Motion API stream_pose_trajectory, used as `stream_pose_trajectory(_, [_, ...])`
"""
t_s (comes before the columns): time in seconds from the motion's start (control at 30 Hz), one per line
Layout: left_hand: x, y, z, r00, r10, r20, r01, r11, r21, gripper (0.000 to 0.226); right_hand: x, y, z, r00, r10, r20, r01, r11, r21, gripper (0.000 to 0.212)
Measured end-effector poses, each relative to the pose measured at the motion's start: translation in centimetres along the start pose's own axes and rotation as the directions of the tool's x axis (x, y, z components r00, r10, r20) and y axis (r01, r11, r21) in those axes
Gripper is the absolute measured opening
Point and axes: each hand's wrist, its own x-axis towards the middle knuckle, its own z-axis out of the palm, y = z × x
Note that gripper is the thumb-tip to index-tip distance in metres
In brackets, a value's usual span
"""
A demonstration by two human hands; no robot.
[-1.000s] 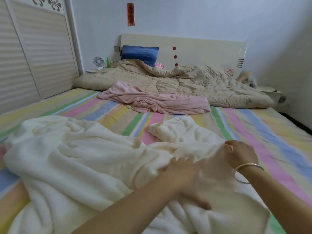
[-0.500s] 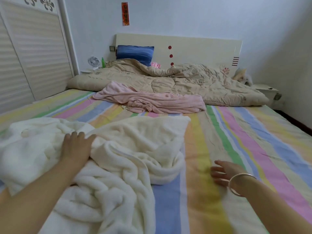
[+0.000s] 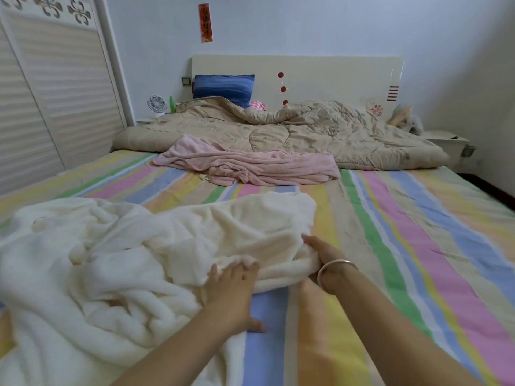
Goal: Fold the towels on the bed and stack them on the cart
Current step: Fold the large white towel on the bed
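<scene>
Left hand (image 3: 234,288) lies palm down on the near edge of the white towel (image 3: 111,274), fingers spread and nearly straight, tips sunk into the pile, thumb out on the bed sheet (image 3: 418,246); it holds nothing that I can see. Right hand (image 3: 320,254) is set edge-on against the towel's right margin, fingers laid along a thick rolled fold; the thumb is hidden, so I cannot tell whether it pinches the cloth or only presses it. A plain silver metal bracelet (image 3: 334,270) circles that wrist. The white towel is cream, deep-piled and plush, heaped in soft rounded ridges over the near left part of the bed. Its bulk runs roughly across the bed, with one flatter corner reaching away towards the headboard (image 3: 320,76). The rolled fold between the two hands lies left to right. The sheet is thin woven cotton in pastel stripes running from foot to head. Further up, well apart from the hands, the pink towel (image 3: 250,165) lies crumpled in narrow creases, long axis across the bed, its far edge touching a beige quilted duvet (image 3: 292,132). Behind that, a blue pillow (image 3: 224,87) leans on the glossy cream headboard. A white louvred wardrobe door (image 3: 55,84) stands at left.
</scene>
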Motion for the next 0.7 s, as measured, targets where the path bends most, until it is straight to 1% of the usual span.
stream_pose_trajectory(0.03, [0.7,0.1,0.5,1.0,-0.01,-0.02,0.01,1.0,-0.009,0.123,-0.8,-1.9,-1.3,0.998,-0.048,-0.036,0.049,0.998,0.031,0.014])
stream_pose_trajectory(0.07, [1.2,0.5,0.5,0.999,-0.008,-0.053,0.008,1.0,0.002,0.121,-1.7,-3.9,-2.3,0.993,-0.101,-0.066,0.105,0.992,0.068,0.016])
stream_pose_trajectory(0.1, [1.7,0.6,0.4,0.996,-0.007,-0.09,0.01,0.999,0.038,0.114,-2.6,-6.2,-3.6,0.984,-0.155,-0.092,0.164,0.981,0.1,0.017])
stream_pose_trajectory(0.13, [2.0,1.4,0.1,0.99,-0.01,-0.14,0.02,0.998,0.068,0.101,-3.8,-8.8,-5.7,0.967,-0.219,-0.13,0.237,0.961,0.144,0.015])
stream_pose_trajectory(0.17, [2.4,2.3,-0.4,0.98,-0.023,-0.195,0.039,0.996,0.077,0.081,-5.1,-11.8,-8.2,0.929,-0.29,-0.229,0.332,0.928,0.168,0.011])
stream_pose_trajectory(0.2, [2.8,2.7,-0.6,0.97,-0.046,-0.238,0.064,0.996,0.067,0.06,-5.8,-14.4,-10.8,0.878,-0.353,-0.322,0.419,0.893,0.164,0.019])
stream_pose_trajectory(0.23, [3.0,3.8,-1.0,0.96,-0.059,-0.275,0.073,0.996,0.041,0.047,-7.3,-17.0,-13.7,0.815,-0.403,-0.417,0.491,0.862,0.125,0.038])
stream_pose_trajectory(0.27, [3.0,5.1,-1.2,0.949,-0.057,-0.311,0.068,0.997,0.022,0.043,-9.1,-19.2,-16.3,0.765,-0.441,-0.469,0.535,0.841,0.082,0.046])
stream_pose_trajectory(0.3, [3.1,5.8,-1.2,0.94,-0.05,-0.338,0.056,0.998,0.009,0.043,-11.0,-20.4,-18.1,0.721,-0.498,-0.482,0.582,0.813,0.029,0.04])
stream_pose_trajectory(0.33, [3.0,7.4,-1.3,0.932,-0.041,-0.361,0.042,0.999,-0.006,0.044,-13.2,-21.2,-20.4,0.684,-0.55,-0.478,0.605,0.795,-0.049,0.028])
stream_pose_trajectory(0.37, [2.8,8.5,-1.2,0.935,-0.042,-0.353,0.038,0.999,-0.017,0.046,-14.6,-20.9,-22.2,0.665,-0.548,-0.508,0.585,0.804,-0.102,0.023])
stream_pose_trajectory(0.4, [2.4,9.6,-1.0,0.945,-0.046,-0.324,0.04,0.999,-0.024,0.049,-15.6,-20.1,-24.3,0.658,-0.508,-0.556,0.529,0.837,-0.14,0.025])
stream_pose_trajectory(0.43, [1.9,10.4,-0.9,0.96,-0.054,-0.276,0.047,0.998,-0.032,0.053,-16.2,-18.8,-26.1,0.672,-0.441,-0.594,0.458,0.879,-0.134,0.028])
stream_pose_trajectory(0.5, [0.3,13.0,-0.6,0.983,-0.07,-0.168,0.062,0.997,-0.054,0.068,-17.8,-15.1,-29.9,0.765,-0.264,-0.587,0.307,0.951,-0.027,0.029])
stream_pose_trajectory(0.53, [-0.4,13.8,-0.6,0.986,-0.068,-0.151,0.059,0.996,-0.061,0.073,-17.9,-12.8,-31.3,0.817,-0.177,-0.549,0.223,0.975,0.017,0.024])
stream_pose_trajectory(0.57, [-1.2,15.0,-0.6,0.988,-0.048,-0.147,0.042,0.998,-0.039,0.07,-18.7,-10.7,-32.5,0.842,-0.094,-0.531,0.129,0.991,0.029,0.02])
stream_pose_trajectory(0.6, [-1.9,16.2,-0.8,0.988,-0.013,-0.154,0.011,1.0,-0.013,0.058,-19.4,-8.5,-33.4,0.864,-0.036,-0.503,0.051,0.999,0.017,0.02])
stream_pose_trajectory(0.63, [-2.7,17.6,-0.9,0.987,0.025,-0.156,-0.027,1.0,-0.012,0.044,-20.5,-6.7,-34.2,0.874,-0.004,-0.485,-0.008,1.0,-0.022,0.021])
stream_pose_trajectory(0.67, [-3.4,18.9,-1.1,0.985,0.073,-0.155,-0.08,0.996,-0.043,0.032,-21.0,-5.4,-35.1,0.89,0.011,-0.455,-0.037,0.998,-0.048,0.022])
stream_pose_trajectory(0.7, [-4.4,20.6,-1.1,0.979,0.134,-0.151,-0.15,0.984,-0.098,0.026,-21.7,-4.5,-36.2,0.9,0.019,-0.436,-0.064,0.994,-0.089,0.022])
